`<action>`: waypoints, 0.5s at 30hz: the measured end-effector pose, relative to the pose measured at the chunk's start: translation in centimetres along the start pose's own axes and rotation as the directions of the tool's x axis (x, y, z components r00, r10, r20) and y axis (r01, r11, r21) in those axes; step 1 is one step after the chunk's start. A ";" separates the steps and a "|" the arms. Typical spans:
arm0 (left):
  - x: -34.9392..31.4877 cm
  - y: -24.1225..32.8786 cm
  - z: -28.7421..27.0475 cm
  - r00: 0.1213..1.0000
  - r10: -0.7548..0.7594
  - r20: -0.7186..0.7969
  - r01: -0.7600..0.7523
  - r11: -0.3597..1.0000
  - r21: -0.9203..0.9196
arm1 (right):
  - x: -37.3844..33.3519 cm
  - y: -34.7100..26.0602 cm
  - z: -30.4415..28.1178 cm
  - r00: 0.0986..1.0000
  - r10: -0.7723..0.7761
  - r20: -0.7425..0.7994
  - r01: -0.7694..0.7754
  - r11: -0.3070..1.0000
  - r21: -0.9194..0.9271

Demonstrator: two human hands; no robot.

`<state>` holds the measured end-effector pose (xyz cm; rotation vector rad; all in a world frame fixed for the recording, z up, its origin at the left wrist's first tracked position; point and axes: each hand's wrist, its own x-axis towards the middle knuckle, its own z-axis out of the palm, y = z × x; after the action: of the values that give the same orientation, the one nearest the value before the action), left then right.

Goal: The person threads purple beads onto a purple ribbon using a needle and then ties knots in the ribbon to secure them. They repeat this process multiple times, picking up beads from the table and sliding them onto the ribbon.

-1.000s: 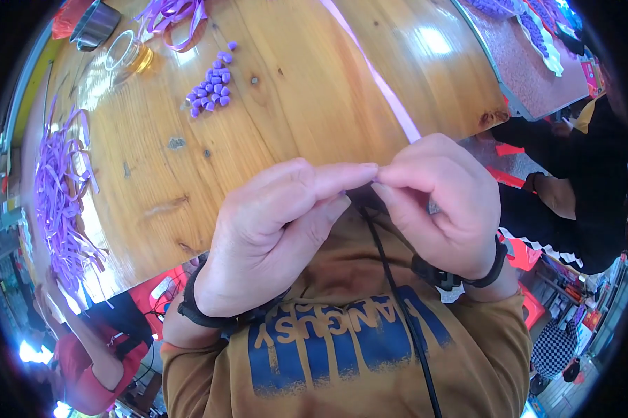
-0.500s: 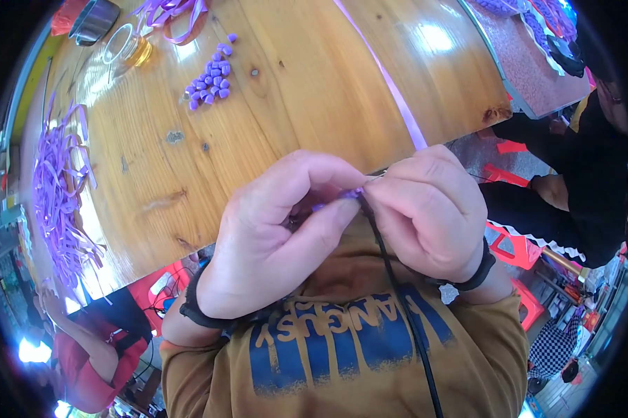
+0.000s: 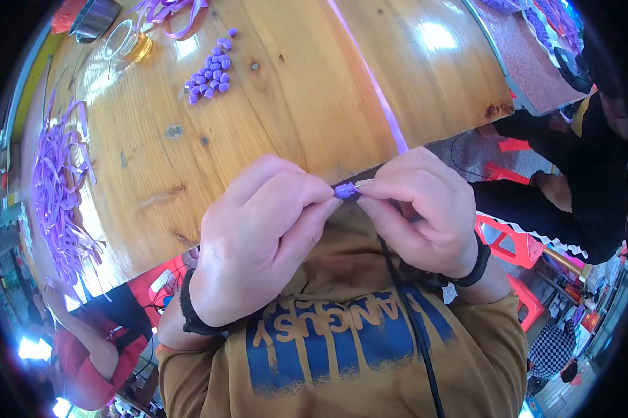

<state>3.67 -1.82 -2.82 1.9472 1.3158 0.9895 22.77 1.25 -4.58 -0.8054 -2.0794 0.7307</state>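
Note:
My left hand (image 3: 255,233) pinches a small purple rolled ribbon piece (image 3: 345,190) between thumb and forefinger, just off the table's near edge. Close beside it, my right hand (image 3: 425,209) is closed in a pinch, with a thin needle-like metal tip (image 3: 361,185) showing between its fingertips and the purple piece. From behind the right hand a long purple ribbon (image 3: 380,94) runs away across the table. How the ribbon joins the piece is hidden by my fingers.
A pile of small purple pieces (image 3: 209,75) lies on the wooden table (image 3: 279,118). Loose purple ribbons (image 3: 62,188) hang at the left, near a clear cup (image 3: 133,45) and metal container (image 3: 94,19). People sit at left and right; a red stool (image 3: 509,240) stands right.
The left hand has turned and moved slightly left, its fingertips now pinched together with the purple piece exposed. My right hand has shifted a little left, and the ribbon with it.

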 end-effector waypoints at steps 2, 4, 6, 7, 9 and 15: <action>0.0 0.1 -0.2 1.000 0.014 0.000 -0.014 1.000 -0.014 | 0.0 0.1 -0.2 0.995 0.061 0.074 -0.071 0.986 0.148; -0.1 0.2 -0.4 1.000 -0.023 0.006 0.023 0.996 -0.089 | -0.2 0.4 -0.7 0.977 0.145 0.157 -0.184 0.942 0.279; -0.2 0.2 -0.4 0.999 -0.034 0.028 0.037 0.992 -0.121 | -0.3 0.2 -0.7 0.945 0.214 0.249 -0.301 0.869 0.394; -0.3 0.3 -0.4 0.998 -0.045 0.050 0.052 0.987 -0.154 | -0.4 -0.2 -0.3 0.913 0.304 0.271 -0.402 0.778 0.483; -0.4 0.4 -0.9 0.992 -0.070 0.108 0.090 0.978 -0.188 | -0.4 -0.5 -0.2 0.871 0.387 0.303 -0.491 0.665 0.563; -0.9 0.4 -1.0 0.980 -0.097 0.172 0.136 0.964 -0.229 | -0.1 -0.7 -0.5 0.881 0.323 0.346 -0.458 0.762 0.457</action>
<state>2.84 -2.71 -2.22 1.7077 1.1499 0.8722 23.04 0.87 -3.83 -0.8674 -1.7738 1.6346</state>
